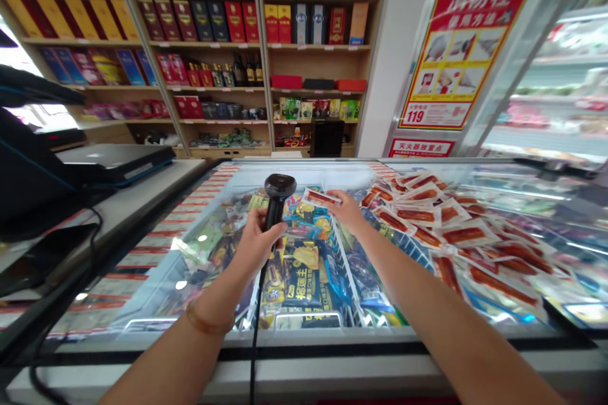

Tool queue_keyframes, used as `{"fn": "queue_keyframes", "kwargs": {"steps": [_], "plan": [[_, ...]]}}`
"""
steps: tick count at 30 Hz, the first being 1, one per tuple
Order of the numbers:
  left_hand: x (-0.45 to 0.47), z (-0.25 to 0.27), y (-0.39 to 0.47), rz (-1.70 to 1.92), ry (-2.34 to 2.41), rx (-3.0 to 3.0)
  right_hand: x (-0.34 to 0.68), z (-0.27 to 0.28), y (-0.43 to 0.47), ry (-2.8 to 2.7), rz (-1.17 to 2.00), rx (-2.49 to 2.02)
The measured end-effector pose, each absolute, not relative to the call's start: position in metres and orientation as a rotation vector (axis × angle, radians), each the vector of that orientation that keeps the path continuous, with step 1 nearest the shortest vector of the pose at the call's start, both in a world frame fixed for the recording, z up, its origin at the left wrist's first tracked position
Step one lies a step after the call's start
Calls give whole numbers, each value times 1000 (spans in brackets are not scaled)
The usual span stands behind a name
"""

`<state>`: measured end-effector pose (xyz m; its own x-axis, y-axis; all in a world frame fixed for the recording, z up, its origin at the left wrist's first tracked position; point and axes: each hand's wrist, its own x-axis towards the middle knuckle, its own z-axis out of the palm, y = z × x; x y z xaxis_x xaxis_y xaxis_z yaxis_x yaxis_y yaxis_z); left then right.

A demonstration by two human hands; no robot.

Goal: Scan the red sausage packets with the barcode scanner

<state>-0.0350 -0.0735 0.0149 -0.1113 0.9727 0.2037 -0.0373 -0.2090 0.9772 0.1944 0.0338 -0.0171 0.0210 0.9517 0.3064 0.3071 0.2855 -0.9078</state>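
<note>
Above a white, glass-topped chest freezer (361, 372), the left hand (259, 239) grips a black plastic handheld scanner (276, 202); just beside it, the right hand (346, 207) pinches a flat, white-edged, reddish-brown plastic packet (319, 197), probably light and slick, best held by its end.

The left hand (259, 242) hides part of the scanner (279, 191); the lower edge cuts off both forearms (441, 294); shelf goods (527, 117) at right are blurred.
</note>
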Motion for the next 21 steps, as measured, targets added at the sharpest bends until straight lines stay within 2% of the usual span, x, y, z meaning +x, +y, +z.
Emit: {"fn": "queue_keyframes", "kwargs": {"steps": [10, 21], "plan": [[-28, 23, -90, 1280, 1116, 1353, 202, -34, 42, -1313, 823, -1070], [-21, 13, -98, 1095, 1093, 1392, 199, -38, 43, -1383, 712, -970]]}}
